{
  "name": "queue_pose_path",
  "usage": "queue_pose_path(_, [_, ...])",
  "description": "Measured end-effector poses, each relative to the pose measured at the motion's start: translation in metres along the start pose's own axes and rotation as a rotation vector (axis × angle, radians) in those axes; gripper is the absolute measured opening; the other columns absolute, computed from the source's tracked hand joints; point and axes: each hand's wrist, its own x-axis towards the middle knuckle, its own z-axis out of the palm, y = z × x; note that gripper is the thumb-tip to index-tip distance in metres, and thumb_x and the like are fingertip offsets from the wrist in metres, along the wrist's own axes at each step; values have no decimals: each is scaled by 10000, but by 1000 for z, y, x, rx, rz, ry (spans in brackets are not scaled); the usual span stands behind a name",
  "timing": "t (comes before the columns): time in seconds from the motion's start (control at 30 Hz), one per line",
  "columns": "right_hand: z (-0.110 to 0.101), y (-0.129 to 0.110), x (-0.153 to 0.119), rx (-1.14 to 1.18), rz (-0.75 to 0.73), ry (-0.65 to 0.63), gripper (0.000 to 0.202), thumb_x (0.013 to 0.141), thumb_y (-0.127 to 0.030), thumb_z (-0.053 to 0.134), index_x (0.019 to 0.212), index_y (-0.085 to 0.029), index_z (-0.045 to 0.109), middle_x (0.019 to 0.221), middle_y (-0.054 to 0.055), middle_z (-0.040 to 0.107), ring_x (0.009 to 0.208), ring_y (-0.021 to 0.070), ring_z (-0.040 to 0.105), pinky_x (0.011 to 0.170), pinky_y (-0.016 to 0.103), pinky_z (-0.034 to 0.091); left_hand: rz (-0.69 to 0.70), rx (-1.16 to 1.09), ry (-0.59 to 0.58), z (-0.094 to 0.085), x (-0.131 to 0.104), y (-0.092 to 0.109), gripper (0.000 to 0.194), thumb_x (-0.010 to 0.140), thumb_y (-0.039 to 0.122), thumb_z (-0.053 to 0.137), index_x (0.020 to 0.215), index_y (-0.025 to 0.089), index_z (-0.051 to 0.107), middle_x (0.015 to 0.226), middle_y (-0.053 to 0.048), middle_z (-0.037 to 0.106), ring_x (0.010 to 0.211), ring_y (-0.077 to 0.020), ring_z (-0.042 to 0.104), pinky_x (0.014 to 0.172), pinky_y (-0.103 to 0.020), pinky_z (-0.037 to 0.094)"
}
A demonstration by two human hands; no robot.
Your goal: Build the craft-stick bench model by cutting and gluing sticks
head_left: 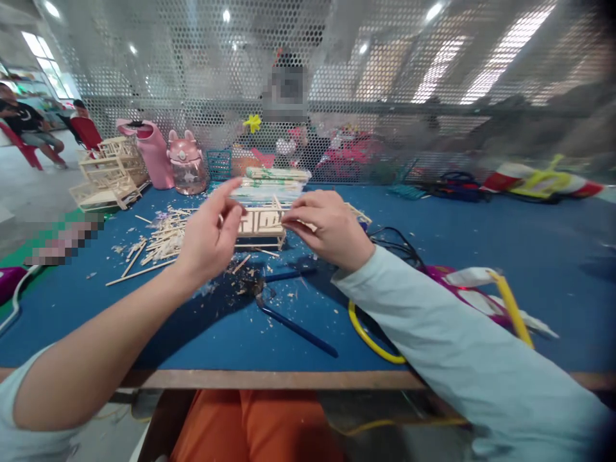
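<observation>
A small model of thin wooden sticks [262, 224], like a railed frame, stands on the blue table between my hands. My left hand [212, 231] is at its left end, thumb and index finger apart and holding nothing visible. At the model's right end, the fingertips of my right hand [327, 224] are pinched together. Whatever they hold is too small to make out. Blue-handled pliers [298, 330] lie spread in front of the model, their head among dark scraps. To the left is a pile of loose wooden sticks [166, 237].
Behind the model lies a clear packet of sticks [276, 183]. A pink bottle [154, 154], a pink-lidded cup [187, 167] and a larger stick model [110, 173] stand back left. A purple glue gun [443, 279], black cable and yellow loop [370, 337] lie right. Perforated mesh rises behind.
</observation>
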Motion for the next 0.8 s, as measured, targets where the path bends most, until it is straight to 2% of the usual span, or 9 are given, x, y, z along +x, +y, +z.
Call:
queue_pose_path(0.07, [14, 8, -4, -40, 82, 91, 224, 881, -297, 506, 807, -199, 693, 769, 54, 636, 751, 180, 526, 676, 321, 333, 78, 67, -22, -7, 23, -2, 539, 768, 97, 475, 1299, 180, 441, 1027, -59, 673, 846, -137, 583, 760, -270, 461])
queue_pose_path(0.13, [27, 11, -9, -85, 125, 135, 239, 886, -306, 493, 811, -208, 698, 726, 44, 602, 719, 179, 494, 671, 325, 317, 115, 115, -230, -10, 46, -2, 619, 692, 63, 505, 1299, 169, 450, 1094, -65, 664, 921, -156, 587, 803, -276, 459])
queue_pose_path(0.23, [38, 12, -13, -132, 151, 187, 262, 896, -316, 474, 827, -210, 703, 674, 29, 558, 692, 171, 458, 675, 324, 289, 90, 206, -549, -6, 69, 1, 749, 628, 56, 532, 1358, 148, 394, 1176, -93, 638, 975, -185, 595, 823, -281, 456])
queue_pose_path(0.33, [42, 11, -14, -178, 166, 198, 271, 903, -328, 462, 839, -225, 704, 651, 11, 536, 673, 159, 430, 696, 327, 259, 76, 264, -705, 3, 77, 6, 818, 614, 69, 546, 1401, 139, 336, 1172, -101, 645, 1005, -203, 598, 842, -289, 446])
queue_pose_path(0.43, [43, 10, -14, -213, 169, 173, 269, 910, -327, 455, 846, -249, 704, 635, -5, 525, 663, 149, 413, 707, 326, 232, 68, 255, -748, 10, 76, 7, 801, 640, 117, 572, 1404, 137, 333, 1100, -92, 679, 967, -204, 618, 823, -295, 447])
queue_pose_path(0.53, [44, 8, -14, -231, 184, 165, 264, 910, -316, 457, 836, -260, 704, 627, -12, 523, 669, 147, 408, 723, 329, 217, 56, 243, -739, 12, 75, 6, 767, 674, 199, 615, 1392, 129, 356, 1031, -91, 700, 914, -200, 636, 797, -294, 449])
queue_pose_path(0.63, [45, 4, -13, -247, 208, 161, 273, 911, -321, 455, 819, -251, 703, 631, -11, 534, 676, 148, 413, 737, 330, 214, 63, 242, -694, 14, 75, 4, 735, 697, 258, 640, 1375, 126, 387, 1004, -94, 707, 897, -192, 644, 801, -289, 445])
queue_pose_path(0.8, [45, 1, -11, -213, 226, 156, 275, 914, -319, 439, 854, -239, 695, 651, 1, 580, 685, 158, 451, 743, 339, 235, 98, 277, -584, 20, 73, 0, 613, 736, 239, 620, 1323, 148, 469, 903, -68, 724, 827, -182, 650, 793, -300, 445])
